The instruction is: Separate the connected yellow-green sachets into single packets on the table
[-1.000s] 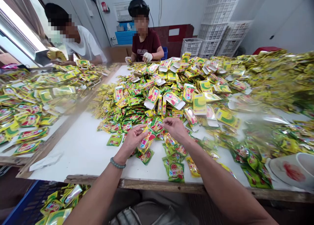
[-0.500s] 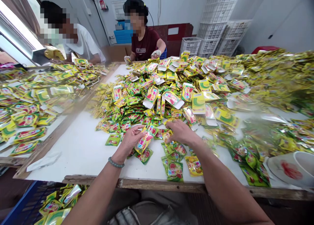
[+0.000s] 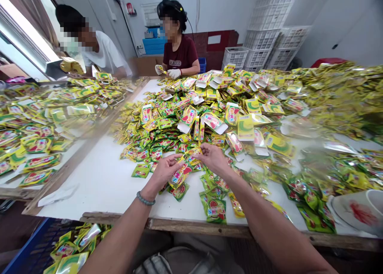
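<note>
One small box (image 3: 180,174) was in the left hand (image 3: 163,172), printed front up, its long axis slanting from near left to far right. A yellow packet (image 3: 194,151) was just beyond the box's far end, so the short span between that end and the packet looked like the relation that counted. The left hand was nearer the box, its thumb and fingers closed along the left edge; the right hand (image 3: 213,158), to the right of the box, had thumb and fingertips pinched together on the packet's right side. Whether packet and box touched, or whether the box's far end was open, could not be told.

Green packets (image 3: 180,192) lay on the table (image 3: 98,178) at the near side of the box, and more packets (image 3: 216,211) lay to the right of it. Beyond the box rose a heap of packets (image 3: 164,123), with open boxes (image 3: 212,121) strewn over it. Well to the right of the box stood a cup (image 3: 356,211); well to its near left, a blue crate (image 3: 30,246) held packs. Far beyond the box sat a person in a dark red shirt (image 3: 181,52).
</note>
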`<state>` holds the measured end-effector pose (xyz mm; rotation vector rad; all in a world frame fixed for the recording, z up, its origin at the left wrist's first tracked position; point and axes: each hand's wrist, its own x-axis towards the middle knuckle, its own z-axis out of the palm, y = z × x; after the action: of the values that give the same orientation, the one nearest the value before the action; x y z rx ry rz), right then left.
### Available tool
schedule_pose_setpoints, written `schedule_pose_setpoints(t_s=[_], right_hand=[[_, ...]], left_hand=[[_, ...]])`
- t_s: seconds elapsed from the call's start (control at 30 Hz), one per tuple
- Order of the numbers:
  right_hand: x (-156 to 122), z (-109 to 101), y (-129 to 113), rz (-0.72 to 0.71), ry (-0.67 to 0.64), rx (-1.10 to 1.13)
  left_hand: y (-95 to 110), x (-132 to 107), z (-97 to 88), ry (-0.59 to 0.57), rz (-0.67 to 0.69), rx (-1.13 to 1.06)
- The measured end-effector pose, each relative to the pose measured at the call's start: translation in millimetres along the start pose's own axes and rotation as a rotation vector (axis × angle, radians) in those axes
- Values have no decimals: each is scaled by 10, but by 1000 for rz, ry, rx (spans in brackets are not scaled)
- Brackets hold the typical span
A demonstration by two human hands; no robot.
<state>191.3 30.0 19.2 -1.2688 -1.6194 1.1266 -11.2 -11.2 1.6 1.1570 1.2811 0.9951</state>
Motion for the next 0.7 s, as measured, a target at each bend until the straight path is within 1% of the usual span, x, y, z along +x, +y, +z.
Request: schedule_pose_setpoints(t_s=[0.07, 0.17, 0.3, 0.37, 0.47, 0.5, 0.57, 0.63, 0.7], right_hand=[[-24, 32, -17, -15, -35, -91], [-48, 45, -13, -37, -87, -170], [-64, 131, 31, -77, -112, -224], [-66, 174, 41, -85, -118, -202], [-64, 186, 23, -96, -30, -108], [-65, 180, 10, -116, 15, -113], [-70, 168, -20, -189, 79, -199], [-78, 165, -44, -273, 94, -296], [-86, 170, -53, -327, 123, -334]], left_hand=[[14, -10, -2, -24, -5, -28], [38, -27, -6, -42, 1, -7], [67, -41, 3, -90, -57, 1], [70, -35, 10, -99, -76, -37], [56, -14, 13, -78, -87, -130], [46, -6, 12, -60, -82, -152], [27, 7, 8, -19, -61, -164], [15, 12, 5, 8, -46, -181], [17, 11, 10, 20, -40, -213]])
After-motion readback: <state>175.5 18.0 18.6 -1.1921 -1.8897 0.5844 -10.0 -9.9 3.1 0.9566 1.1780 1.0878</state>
